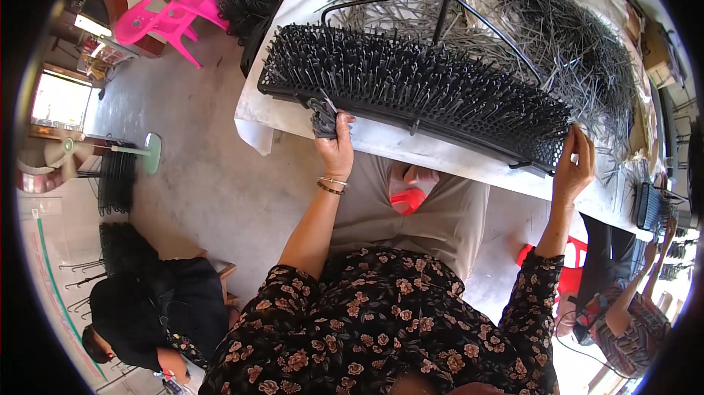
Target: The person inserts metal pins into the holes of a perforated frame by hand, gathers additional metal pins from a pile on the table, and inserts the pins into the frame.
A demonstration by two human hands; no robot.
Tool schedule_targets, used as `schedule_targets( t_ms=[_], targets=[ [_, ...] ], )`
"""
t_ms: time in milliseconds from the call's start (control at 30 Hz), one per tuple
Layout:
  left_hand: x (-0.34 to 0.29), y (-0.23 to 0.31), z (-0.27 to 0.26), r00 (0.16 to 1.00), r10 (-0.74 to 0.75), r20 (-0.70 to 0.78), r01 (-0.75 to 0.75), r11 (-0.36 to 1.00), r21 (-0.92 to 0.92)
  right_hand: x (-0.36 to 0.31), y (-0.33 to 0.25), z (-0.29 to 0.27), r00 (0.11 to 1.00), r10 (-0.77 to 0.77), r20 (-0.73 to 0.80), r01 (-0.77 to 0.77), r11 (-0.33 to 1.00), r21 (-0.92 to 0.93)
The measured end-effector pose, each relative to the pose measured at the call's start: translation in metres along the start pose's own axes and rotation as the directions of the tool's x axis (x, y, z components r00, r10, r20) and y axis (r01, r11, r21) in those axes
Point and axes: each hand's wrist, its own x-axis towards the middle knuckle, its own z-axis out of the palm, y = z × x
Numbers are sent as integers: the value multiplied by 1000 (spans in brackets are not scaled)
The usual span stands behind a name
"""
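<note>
A long black rack point(513, 148) with a perforated top lies across the table in front of me, tilting down to the right. Many thin dark sticks point(396, 65) stand packed in its holes, leaving bare holes along the front and right end. My left hand point(336, 151) is closed around a bunch of short dark grey sticks point(323, 118), just off the rack's front edge at the left. At the right end, my right hand point(575, 166) has its thumb and fingers drawn together against the rack's corner. Whatever is between those fingertips is too small to make out.
A big heap of dark sticks point(565, 50) lies on pale cloth beyond the rack, with loose ones scattered around. A black metal frame point(444, 10) rises behind it. A pink chair point(172, 17) and fan point(152, 153) stand left; co-workers sit lower left point(158, 300) and right point(623, 314).
</note>
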Motion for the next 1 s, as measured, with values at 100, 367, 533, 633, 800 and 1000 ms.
schedule_targets(
  t_ms=[100, 367, 533, 633, 800, 1000],
  targets=[
    [-3, 3, 9, 988, -147, -49, 146, 989, -9, -2, 4, -7, 998, 59, -34, -58, 997, 44],
    [6, 70, -1, 923, -383, 36, 373, 867, -330, 10, 1, -4, 994, 78, 77, -89, 983, 161],
    [-32, 124, 24, 562, -610, 559, 814, 528, -243, 17, 4, -19, 980, 81, 182, -119, 970, 212],
    [-46, 139, 44, 231, -579, 782, 969, 208, -132, 23, 3, -23, 972, 49, 228, -102, 969, 226],
    [-51, 147, 78, 111, -525, 844, 992, 113, -61, 26, 5, -25, 963, -35, 266, -8, 987, 161],
    [-40, 153, 94, 189, -535, 824, 978, 177, -110, 22, 1, -22, 969, 3, 248, -25, 996, 83]
  ],
)
